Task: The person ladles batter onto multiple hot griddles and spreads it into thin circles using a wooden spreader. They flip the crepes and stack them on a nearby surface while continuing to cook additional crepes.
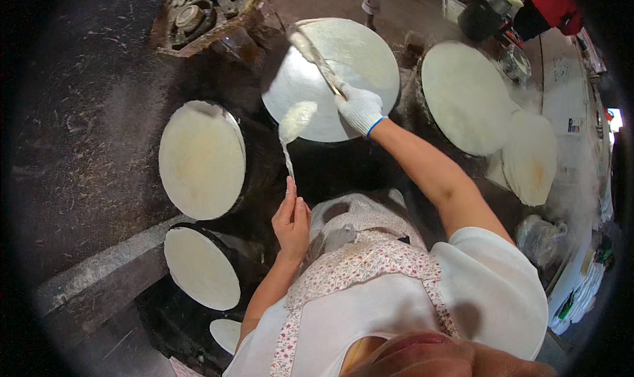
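Observation:
My right hand [360, 109], in a white glove, grips the handle of a batter spreader [310, 52]. Its batter-coated end lies over the upper left of a round griddle [282, 86]. Pale batter [363, 53] covers the griddle's far and right part, while the near left looks shiny and bare. In my bare left hand [292, 225] is the thin handle of a ladle [298, 120]. The ladle's bowl, coated with white batter, hangs over the griddle's near left edge.
Round pale flatbreads lie on griddles at left [202, 162], lower left [202, 268] and right [462, 96]. Another flatbread [530, 157] sits at far right, near rising steam. A cluttered stand [205, 20] is at the back left; a person in red [558, 7] is at the back right.

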`<action>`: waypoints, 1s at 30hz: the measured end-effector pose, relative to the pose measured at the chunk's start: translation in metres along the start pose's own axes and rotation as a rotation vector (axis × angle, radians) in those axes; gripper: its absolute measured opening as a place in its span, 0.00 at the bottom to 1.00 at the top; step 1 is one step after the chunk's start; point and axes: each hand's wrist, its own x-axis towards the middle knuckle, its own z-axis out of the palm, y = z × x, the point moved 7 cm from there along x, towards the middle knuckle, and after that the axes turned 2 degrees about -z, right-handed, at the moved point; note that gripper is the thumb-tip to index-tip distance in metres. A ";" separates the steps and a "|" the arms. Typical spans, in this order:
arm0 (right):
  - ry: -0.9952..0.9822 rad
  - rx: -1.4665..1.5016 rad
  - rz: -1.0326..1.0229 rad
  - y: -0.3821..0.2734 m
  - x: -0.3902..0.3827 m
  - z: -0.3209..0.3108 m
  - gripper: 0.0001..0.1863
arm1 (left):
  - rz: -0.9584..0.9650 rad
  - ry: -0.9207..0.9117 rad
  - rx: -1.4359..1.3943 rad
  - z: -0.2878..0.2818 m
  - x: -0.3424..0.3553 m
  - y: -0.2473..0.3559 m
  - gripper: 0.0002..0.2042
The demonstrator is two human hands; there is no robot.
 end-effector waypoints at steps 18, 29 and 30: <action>-0.033 0.005 -0.099 0.068 0.030 -0.046 0.27 | -0.022 0.190 0.020 0.066 -0.041 0.005 0.24; -0.114 0.181 -0.215 0.052 0.047 -0.052 0.28 | -0.095 0.229 -0.007 0.081 -0.046 0.012 0.24; -0.274 0.108 -0.251 0.041 0.048 -0.024 0.28 | -0.089 0.217 0.015 0.082 -0.041 0.012 0.24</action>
